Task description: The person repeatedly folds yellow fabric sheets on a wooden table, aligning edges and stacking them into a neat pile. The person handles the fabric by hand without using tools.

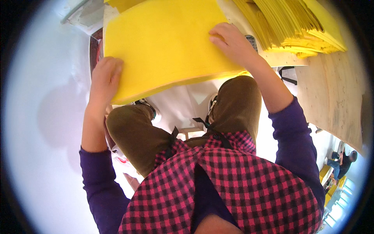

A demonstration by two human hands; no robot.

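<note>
A broad yellow cloth sheet point(163, 43) lies flat on the table in front of me, its near edge hanging at the table's front above my knees. It looks like the top of a layered pile, though how many layers lie under it I cannot tell. My left hand point(106, 78) is at the sheet's left edge, its fingers curled down and closed on the border. Farther back, at the right edge, my right hand point(235, 45) has bent fingers closed on the cloth, the thumb beside the forefinger. The fingertips of my left hand are partly hidden.
At the back right stands a stack of folded yellow cloth pieces point(294, 29). A dark, phone-like object point(252, 42) lies beside my right wrist. A wooden board point(331, 89) extends along the right. A white wall point(43, 117) runs close on my left. Another person point(343, 163) is far off at the right.
</note>
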